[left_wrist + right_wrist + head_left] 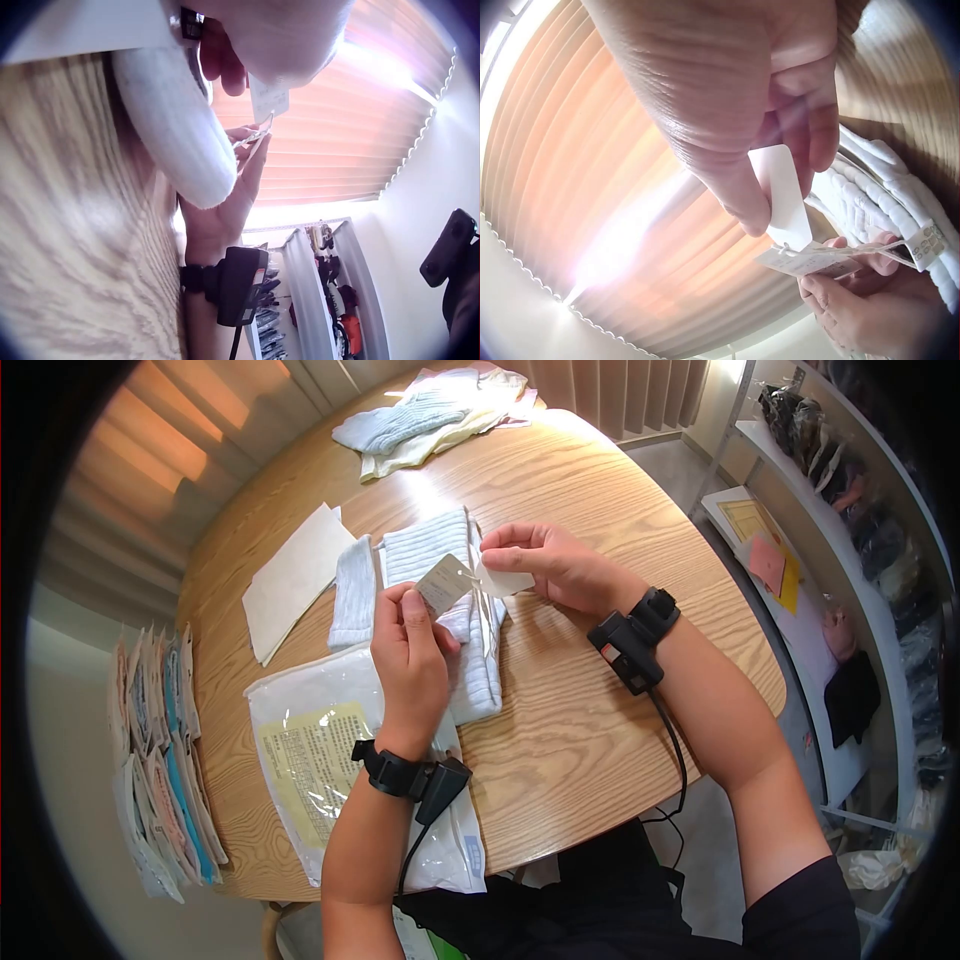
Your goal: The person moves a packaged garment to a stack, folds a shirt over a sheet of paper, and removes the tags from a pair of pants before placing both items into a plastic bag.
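A folded light-blue ribbed garment [425, 547] lies on the wooden table. Over it the left hand [412, 660] pinches a printed paper tag [443, 586] between thumb and fingers. The right hand [560, 568] pinches a second, white tag [507, 579]; in the right wrist view this white tag [782, 196] is between thumb and fingers of the right hand [727, 97]. A thin string [885, 246] joins the tags, and a small patterned tag [928, 244] hangs near the garment [862, 196].
A clear plastic bag with a yellow label [318, 760] lies under the left forearm. White sheets [295, 585] are at the left, folded clothes [420, 422] at the far edge. Packets [160, 760] hang beside the table; a shelf rack [850, 560] stands at the right.
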Motion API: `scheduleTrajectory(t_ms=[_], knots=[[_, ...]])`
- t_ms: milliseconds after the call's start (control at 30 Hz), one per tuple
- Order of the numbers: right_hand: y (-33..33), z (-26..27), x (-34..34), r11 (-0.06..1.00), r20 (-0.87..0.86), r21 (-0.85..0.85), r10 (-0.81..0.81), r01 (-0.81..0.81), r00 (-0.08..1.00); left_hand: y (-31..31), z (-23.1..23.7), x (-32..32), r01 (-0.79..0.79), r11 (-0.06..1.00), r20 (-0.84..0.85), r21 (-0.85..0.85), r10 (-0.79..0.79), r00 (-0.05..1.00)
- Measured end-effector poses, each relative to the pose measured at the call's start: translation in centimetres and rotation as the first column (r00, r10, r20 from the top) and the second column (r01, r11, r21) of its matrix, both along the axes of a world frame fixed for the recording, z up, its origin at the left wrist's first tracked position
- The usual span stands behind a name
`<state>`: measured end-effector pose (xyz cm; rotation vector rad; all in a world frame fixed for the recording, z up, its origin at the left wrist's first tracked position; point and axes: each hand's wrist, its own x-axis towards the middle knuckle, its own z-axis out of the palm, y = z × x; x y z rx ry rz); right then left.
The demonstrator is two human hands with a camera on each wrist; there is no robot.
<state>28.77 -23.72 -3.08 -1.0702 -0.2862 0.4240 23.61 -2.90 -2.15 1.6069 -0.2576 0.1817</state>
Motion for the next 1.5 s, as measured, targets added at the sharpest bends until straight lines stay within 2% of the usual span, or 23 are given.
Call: scheduleTrajectory(t_ms=[100, 300, 467, 533, 767, 967, 1100, 1200, 1267, 1333, 1400, 1500], knots=[[0.0, 0.1, 0.2, 1.000, -0.026, -0.005, -0.006, 0.005, 1.000, 0.1, -0.4, 0.2, -0.025, 0.999, -0.011, -0.034, 0.025, 1.000], [-0.3, 0.9, -0.4, 0.999, -0.083, -0.050, -0.015, 0.011, 0.996, -0.2, 0.3, -0.2, -0.085, 0.995, 0.015, 0.060, 0.085, 0.996], [-0.4, 0.1, 0.2, 1.000, -0.063, -0.001, -0.006, 0.006, 0.998, -0.2, 0.2, -0.1, -0.121, 0.993, 0.031, 0.014, 0.120, 0.992], [-0.2, 0.0, 0.2, 0.997, -0.064, 0.075, -0.027, 0.032, 0.998, -0.2, 0.2, -0.1, -0.125, 0.992, 0.029, 0.009, 0.125, 0.992], [-0.5, -0.1, 0.4, 0.997, -0.066, 0.071, -0.002, 0.007, 0.998, -0.1, 0.0, 0.1, -0.157, 0.987, 0.050, -0.031, 0.158, 0.986], [-0.6, 0.0, 0.3, 0.995, -0.077, 0.052, 0.084, -0.080, 0.993, -0.2, -0.2, 0.3, -0.201, 0.977, 0.098, -0.078, 0.208, 0.973], [-0.5, -0.1, 0.5, 0.994, -0.089, 0.080, 0.084, -0.077, 0.993, -0.1, -0.2, 0.2, -0.184, 0.981, 0.074, -0.061, 0.188, 0.979], [-0.5, -0.6, 0.7, 0.993, -0.047, 0.091, 0.077, -0.072, 0.996, -0.2, -0.1, 0.1, -0.167, 0.978, 0.129, -0.128, 0.184, 0.974], [-0.5, -0.4, 0.8, 0.994, 0.002, 0.077, 0.074, -0.074, 0.997, 0.2, -0.4, 0.2, -0.106, 0.991, 0.033, -0.088, 0.109, 0.994], [-0.7, 0.3, 0.1, 0.989, -0.092, 0.127, 0.082, -0.070, 0.992, -0.1, -0.2, 0.1, -0.114, 0.987, 0.031, -0.117, 0.118, 0.992], [-0.8, 0.3, 0.2, 0.990, -0.107, 0.120, 0.084, -0.071, 0.991, -0.2, 0.0, 0.0, -0.123, 0.981, 0.033, -0.147, 0.129, 0.991], [-0.7, 0.6, 0.2, 0.990, -0.135, 0.123, 0.079, -0.063, 0.988, -0.1, 0.1, 0.0, -0.160, 0.984, 0.018, -0.077, 0.162, 0.987]])
